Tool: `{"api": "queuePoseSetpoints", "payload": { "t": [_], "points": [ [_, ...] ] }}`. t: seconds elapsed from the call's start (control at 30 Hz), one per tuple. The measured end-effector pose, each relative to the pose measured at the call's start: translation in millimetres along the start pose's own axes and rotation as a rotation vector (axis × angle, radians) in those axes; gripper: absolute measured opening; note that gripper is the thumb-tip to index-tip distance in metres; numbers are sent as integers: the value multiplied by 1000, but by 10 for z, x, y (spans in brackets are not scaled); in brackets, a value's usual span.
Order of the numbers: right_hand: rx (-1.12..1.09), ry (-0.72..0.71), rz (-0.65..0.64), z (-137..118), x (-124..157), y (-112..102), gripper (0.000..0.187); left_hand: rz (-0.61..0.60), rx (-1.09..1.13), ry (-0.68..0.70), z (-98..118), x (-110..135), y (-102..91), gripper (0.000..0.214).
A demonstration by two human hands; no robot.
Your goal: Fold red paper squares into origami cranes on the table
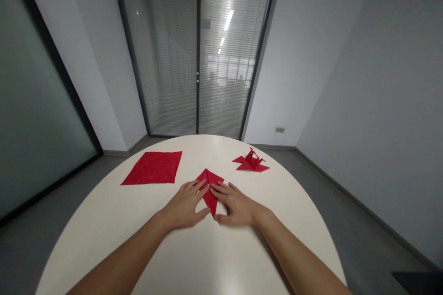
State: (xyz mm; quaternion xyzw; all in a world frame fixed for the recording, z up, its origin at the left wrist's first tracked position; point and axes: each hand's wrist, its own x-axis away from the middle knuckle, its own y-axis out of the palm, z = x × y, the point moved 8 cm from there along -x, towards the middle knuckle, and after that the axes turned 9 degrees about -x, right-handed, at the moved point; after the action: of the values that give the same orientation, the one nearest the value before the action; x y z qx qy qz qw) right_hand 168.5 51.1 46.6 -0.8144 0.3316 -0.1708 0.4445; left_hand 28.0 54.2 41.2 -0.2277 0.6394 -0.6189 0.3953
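Note:
A red sheet of origami paper, folded into a kite shape [211,199], lies flat in front of me with its long point toward me. A crease or seam runs down its middle from the far tip. My left hand [187,205] rests over its left side, fingers spread and the thumb near the bottom point. From the right, my right hand [235,205] lies across the other side with its fingers stretched out, its thumb beside the same point. Both hands press on the paper without gripping it. Parts of its side edges are hidden under my fingers.
Everything lies on a white round table [194,262]. At the far left is a flat red paper sheet [154,168]. Several folded red paper cranes [253,162] stand at the far right. Beyond the table are a glass door [173,78] with blinds and grey walls.

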Motion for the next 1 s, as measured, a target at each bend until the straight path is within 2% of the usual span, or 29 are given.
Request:
{"api": "queuePoseSetpoints", "payload": {
  "t": [0.1, 0.23, 0.37, 0.53, 0.67, 1.0],
  "points": [
    [-13, -37, 7, -7, 6, -28, 87, -12, 28, 60, -29, 17, -58, 60],
    [-41, -102, 116, -1, 6, -121, 78, 28, 94, 87, -74, -2, -131, 45],
    [-67, -113, 140, 19, 10, -162, 71, 51, 119, 107, -105, -30, -143, 33],
    [-120, -95, 117, 25, 14, -186, 69, 102, 151, 103, -179, -42, -131, 30],
    [-112, -97, 148, 25, 21, -204, 68, 135, 126, 72, -203, -60, -126, 27],
    [-87, -117, 287, 86, -10, -242, 43, 135, 106, 63, -112, -47, -178, 23]
  ]
}}
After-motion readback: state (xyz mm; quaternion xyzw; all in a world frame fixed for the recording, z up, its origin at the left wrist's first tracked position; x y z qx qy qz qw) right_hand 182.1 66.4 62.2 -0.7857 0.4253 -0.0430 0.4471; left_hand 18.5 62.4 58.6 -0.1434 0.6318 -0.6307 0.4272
